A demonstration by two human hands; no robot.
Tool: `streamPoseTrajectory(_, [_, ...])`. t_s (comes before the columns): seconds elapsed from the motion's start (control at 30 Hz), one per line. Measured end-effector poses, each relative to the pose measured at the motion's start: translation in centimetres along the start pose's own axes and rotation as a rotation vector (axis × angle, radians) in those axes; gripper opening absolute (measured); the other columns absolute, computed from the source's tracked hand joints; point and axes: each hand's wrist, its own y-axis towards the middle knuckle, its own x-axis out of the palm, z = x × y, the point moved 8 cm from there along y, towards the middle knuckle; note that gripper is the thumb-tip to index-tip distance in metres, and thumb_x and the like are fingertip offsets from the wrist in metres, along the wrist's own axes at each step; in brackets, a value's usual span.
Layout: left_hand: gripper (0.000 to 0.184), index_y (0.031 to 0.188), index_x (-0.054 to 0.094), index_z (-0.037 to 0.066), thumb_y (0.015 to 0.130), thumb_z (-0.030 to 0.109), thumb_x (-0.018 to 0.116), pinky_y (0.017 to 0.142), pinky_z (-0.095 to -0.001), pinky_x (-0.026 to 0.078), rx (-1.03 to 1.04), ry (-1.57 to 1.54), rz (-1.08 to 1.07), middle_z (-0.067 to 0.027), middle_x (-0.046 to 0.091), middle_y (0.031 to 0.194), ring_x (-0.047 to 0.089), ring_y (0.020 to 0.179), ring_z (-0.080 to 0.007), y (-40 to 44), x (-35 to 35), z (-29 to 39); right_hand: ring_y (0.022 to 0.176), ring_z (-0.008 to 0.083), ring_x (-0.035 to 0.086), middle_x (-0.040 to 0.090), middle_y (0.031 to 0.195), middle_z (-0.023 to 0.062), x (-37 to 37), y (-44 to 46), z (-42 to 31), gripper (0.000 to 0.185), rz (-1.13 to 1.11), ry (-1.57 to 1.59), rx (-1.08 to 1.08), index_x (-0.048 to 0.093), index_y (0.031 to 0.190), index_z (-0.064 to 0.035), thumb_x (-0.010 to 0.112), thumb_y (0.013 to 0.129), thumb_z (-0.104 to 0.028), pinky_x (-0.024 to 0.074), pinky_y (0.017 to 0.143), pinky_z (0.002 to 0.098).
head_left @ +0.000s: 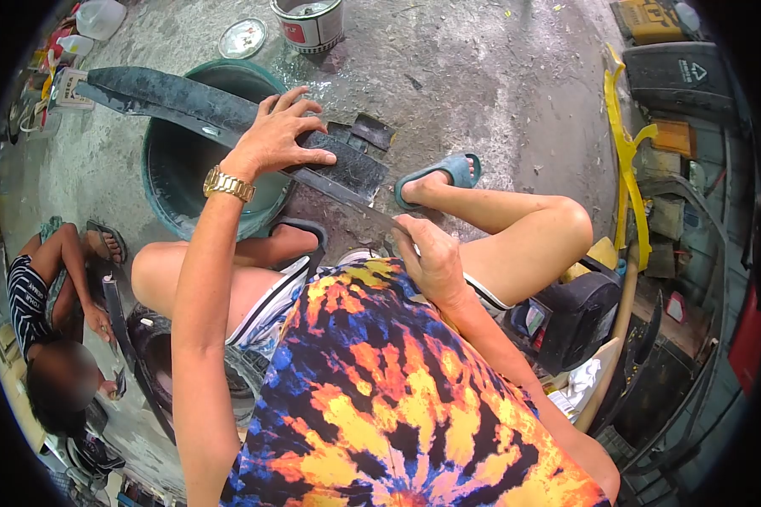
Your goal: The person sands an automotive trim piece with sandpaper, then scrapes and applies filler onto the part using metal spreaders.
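Note:
A long dark plastic panel (173, 97), scuffed and looking like a vehicle trim part, lies slantwise over a green tub (150, 173). My left hand (286, 133), with a gold watch on its wrist, rests on the panel with the fingers spread. My right hand (431, 258) is closed around the narrow near end of the dark strip, close to my shirt. I cannot make out whether this strip is part of the panel or a separate piece. Whitish liquid shows inside the tub, partly hidden by the panel.
A paint bucket (313, 29) and a round lid (243, 38) are on the concrete floor ahead. Yellow strips (619, 152) and a black bin (681, 76) line the right. At left, another person (46, 287) sits handling a dark strip (131, 355).

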Motion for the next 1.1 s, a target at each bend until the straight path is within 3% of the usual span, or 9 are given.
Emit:
streamPoseTrajectory(0.13, [0.06,0.108,0.073,0.016,0.076,0.067,0.069,0.12,-0.0499,0.016,0.0,0.008,0.0,-0.0065,0.053,0.142,0.024,0.148,-0.0268,0.0,0.0,0.1,0.08,0.0251,0.068,0.069,0.09,0.01,0.8,-0.2,-1.3,0.024,-0.208,-0.092,-0.145,0.062,0.105,-0.0051,0.065,0.081,-0.002,0.0554,0.068,0.0351])
streamPoseTrajectory(0.37, [0.061,0.109,0.073,0.016,0.075,0.068,0.069,0.12,-0.0492,0.017,0.002,0.002,0.014,-0.0068,0.054,0.141,0.024,0.148,-0.0262,0.0,-0.1,-0.1,0.081,0.0234,0.067,0.068,0.09,0.0077,2.1,-2.5,0.7,0.023,-0.38,-0.146,-0.088,0.062,0.106,-0.007,0.062,0.083,-0.009,0.0547,0.071,0.0342])
streamPoseTrajectory(0.53, [0.068,0.119,0.068,0.016,0.075,0.067,0.07,0.119,-0.0495,0.018,0.012,-0.008,0.027,-0.0065,0.054,0.141,0.027,0.147,-0.0261,0.1,-0.1,0.0,0.083,0.028,0.069,0.069,0.091,0.0113,0.1,-2.0,2.4,0.02,-0.279,-0.02,0.065,0.062,0.108,-0.0062,0.064,0.089,-0.009,0.0546,0.072,0.0387])
streamPoseTrajectory(0.67, [0.07,0.124,0.061,0.016,0.074,0.065,0.072,0.118,-0.0494,0.02,0.063,0.029,0.152,-0.0047,0.05,0.144,0.03,0.146,-0.0265,-0.2,-0.7,0.3,0.086,0.0347,0.069,0.07,0.093,0.0192,-3.0,-2.1,5.2,0.025,-0.1,0.025,0.309,0.06,0.111,-0.0034,0.069,0.089,-0.011,0.054,0.074,0.0401])
streamPoseTrajectory(0.8, [0.061,0.114,0.06,0.015,0.074,0.058,0.076,0.117,-0.0495,0.021,0.089,0.057,0.173,-0.0036,0.05,0.144,0.033,0.145,-0.0266,-0.5,-0.8,0.6,0.085,0.028,0.072,0.07,0.091,0.0179,-5.3,-2.3,7.4,0.03,0.035,0.174,0.483,0.057,0.115,-0.0027,0.069,0.089,-0.008,0.0529,0.075,0.0368])
streamPoseTrajectory(0.83, [0.06,0.113,0.061,0.014,0.074,0.057,0.076,0.117,-0.0494,0.021,0.096,0.06,0.174,-0.0035,0.05,0.144,0.033,0.145,-0.0267,-0.6,-1.0,0.7,0.082,0.0193,0.069,0.068,0.085,0.0124,-5.3,-2.6,8.1,0.031,0.089,0.238,0.507,0.057,0.117,-0.0041,0.069,0.089,-0.008,0.0517,0.076,0.0335])
streamPoseTrajectory(0.97, [0.054,0.101,0.064,0.012,0.073,0.055,0.078,0.116,-0.0469,0.021,0.12,0.102,0.22,-0.0028,0.053,0.141,0.034,0.144,-0.0268,-1.2,-1.5,1.4,0.082,0.012,0.059,0.061,0.084,0.0087,-4.3,-2.8,9.2,0.028,0.184,0.517,0.507,0.056,0.113,-0.0039,0.07,0.089,-0.008,0.049,0.077,0.03])
streamPoseTrajectory(1.07, [0.053,0.099,0.066,0.011,0.074,0.057,0.076,0.116,-0.0472,0.021,0.105,0.106,0.169,-0.0028,0.054,0.14,0.034,0.144,-0.0271,-1.2,-1.4,1.4,0.081,0.0123,0.058,0.061,0.086,0.0098,-3.7,-3.2,8.3,0.024,0.022,0.36,0.618,0.055,0.11,-0.0036,0.068,0.09,-0.006,0.0481,0.075,0.0313])
streamPoseTrajectory(1.1, [0.054,0.1,0.066,0.012,0.075,0.059,0.075,0.116,-0.0481,0.021,0.105,0.096,0.13,-0.0034,0.054,0.139,0.034,0.143,-0.0278,-1.0,-1.0,0.8,0.078,0.0141,0.058,0.062,0.085,0.0103,-3.6,-2.6,7.3,0.022,0.061,0.341,0.493,0.054,0.108,-0.0032,0.067,0.091,-0.007,0.0472,0.073,0.0321])
